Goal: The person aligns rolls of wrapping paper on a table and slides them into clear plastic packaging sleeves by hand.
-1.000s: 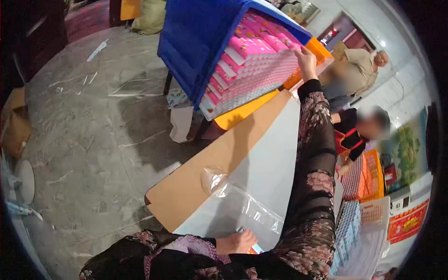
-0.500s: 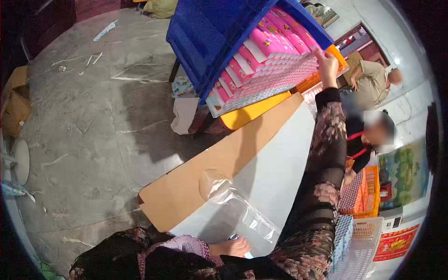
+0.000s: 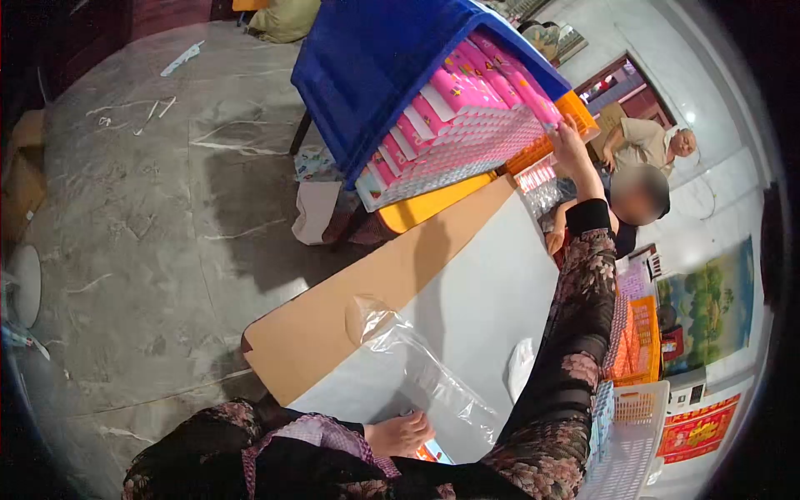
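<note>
A blue crate (image 3: 358,92) stands tilted in view at the far end of the table, filled with stacked pink printed packs (image 3: 467,93) whose pale ends form a honeycomb pattern. My right hand (image 3: 573,154) reaches far forward, fingers pinched at the right end of a pink pack. Close to my body, my left hand (image 3: 400,434) rests on the table with its fingers curled. Under it shows part of a flat orange, white and blue thing (image 3: 435,452); what the fingers grip is mostly hidden. A clear plastic bag (image 3: 417,350) lies beside that hand.
The grey tabletop (image 3: 475,283) has a brown cardboard strip (image 3: 308,342) along its left side. Beyond it are a yellow piece (image 3: 433,204) and an orange crate (image 3: 575,112). Two people sit at the right, near a white basket (image 3: 625,433) and another orange basket (image 3: 642,337).
My view has shifted slightly. My right hand sits a little lower, still at the pink packs. More of the orange thing shows under my left hand. The nearer person has leaned toward the table.
</note>
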Available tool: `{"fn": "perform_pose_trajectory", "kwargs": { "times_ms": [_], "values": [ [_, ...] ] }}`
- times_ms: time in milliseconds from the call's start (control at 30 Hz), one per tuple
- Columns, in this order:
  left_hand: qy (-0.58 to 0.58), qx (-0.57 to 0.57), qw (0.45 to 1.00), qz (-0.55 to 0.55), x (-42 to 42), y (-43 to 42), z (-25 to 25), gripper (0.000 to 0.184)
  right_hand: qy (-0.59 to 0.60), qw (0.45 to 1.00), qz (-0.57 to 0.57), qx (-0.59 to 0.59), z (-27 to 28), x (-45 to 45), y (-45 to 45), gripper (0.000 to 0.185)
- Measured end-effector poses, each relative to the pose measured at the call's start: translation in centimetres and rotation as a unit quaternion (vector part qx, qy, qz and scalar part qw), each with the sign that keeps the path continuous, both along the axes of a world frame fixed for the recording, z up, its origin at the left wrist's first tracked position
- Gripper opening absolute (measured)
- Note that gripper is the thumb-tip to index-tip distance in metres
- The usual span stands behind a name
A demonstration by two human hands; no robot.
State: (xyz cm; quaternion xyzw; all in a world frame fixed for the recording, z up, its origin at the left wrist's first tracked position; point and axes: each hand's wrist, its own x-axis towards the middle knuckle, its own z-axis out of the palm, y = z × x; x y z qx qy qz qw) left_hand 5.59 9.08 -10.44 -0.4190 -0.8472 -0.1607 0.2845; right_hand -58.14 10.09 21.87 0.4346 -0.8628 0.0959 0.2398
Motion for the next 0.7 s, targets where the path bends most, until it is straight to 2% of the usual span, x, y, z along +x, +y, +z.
{"fn": "perform_pose_trajectory", "kwargs": {
  "times_ms": [67, 100, 133, 167, 233, 267, 300, 367, 400, 467, 500, 533, 567, 600, 633, 667, 700],
  "values": [
    [0.026, 0.021, 0.999, -0.006, 0.0, 0.7, -1.0, 0.05, -0.017, 0.995, 0.055, -0.08, -0.3, 1.0, -0.7, 0.034],
    [0.019, -0.032, 0.999, 0.009, 0.3, 1.5, -1.6, 0.05, -0.025, 0.989, 0.085, -0.118, 0.0, 3.6, -2.0, 0.034],
    [0.015, -0.057, 0.998, 0.016, 0.5, 2.1, -2.4, 0.05, -0.02, 0.999, 0.006, -0.026, 1.3, 6.5, -2.5, 0.031],
    [0.011, -0.083, 0.996, 0.023, 0.4, 1.5, -1.4, 0.05, 0.015, 1.0, 0.02, -0.008, 1.2, 6.2, -2.2, 0.028],
    [0.019, 0.022, 1.0, 0.003, -0.1, -0.4, 0.4, 0.045, 0.089, 0.995, 0.046, 0.023, 1.2, 6.3, -2.1, 0.023],
    [0.017, 0.023, 1.0, 0.003, -0.3, -0.7, 0.7, 0.045, 0.133, 0.988, 0.081, -0.014, 1.2, 6.9, -2.0, 0.019],
    [0.0, 0.037, 0.999, -0.008, -0.3, -0.9, 1.0, 0.043, 0.132, 0.99, 0.052, -0.01, 1.5, 7.9, -2.2, 0.021],
    [-0.021, 0.052, 0.998, -0.027, -0.4, -0.8, 0.7, 0.042, 0.067, 0.996, -0.053, 0.0, 2.1, 11.4, -1.2, 0.029],
    [0.073, -0.014, 0.997, -0.008, -0.9, -0.5, -0.3, 0.041, 0.023, 0.996, -0.09, -0.012, 2.4, 13.4, -0.4, 0.033],
    [0.168, -0.077, 0.983, 0.001, -1.1, -0.4, -0.7, 0.04, -0.064, 0.988, -0.109, -0.085, 2.3, 15.8, 3.2, 0.04],
    [0.117, -0.024, 0.993, -0.009, -1.0, -0.3, -0.4, 0.037, -0.149, 0.971, -0.152, -0.108, 2.5, 17.2, 5.9, 0.043],
    [0.063, 0.029, 0.997, -0.021, -0.8, -0.3, 0.0, 0.034, -0.289, 0.921, -0.172, -0.196, 2.3, 20.7, 8.1, 0.042],
    [0.008, 0.079, 0.996, -0.032, -0.6, -0.3, 0.4, 0.03, -0.311, 0.903, -0.143, -0.258, 1.3, 23.9, 10.4, 0.037],
    [0.004, 0.08, 0.996, -0.044, -0.4, -0.6, 0.9, 0.03, -0.331, 0.881, -0.111, -0.319, 0.3, 27.3, 12.6, 0.033],
    [-0.056, 0.05, 0.995, -0.07, -0.4, -1.1, 1.5, 0.037, -0.348, 0.855, -0.077, -0.377, -0.6, 30.7, 14.8, 0.028],
    [-0.114, 0.019, 0.989, -0.097, -0.5, -1.5, 2.0, 0.045, -0.379, 0.831, -0.166, -0.372, -0.2, 35.5, 16.6, 0.026],
    [-0.129, 0.059, 0.984, -0.112, -0.6, -1.5, 2.2, 0.046, -0.384, 0.845, -0.148, -0.34, -2.5, 36.1, 23.0, 0.024]
  ]
}}
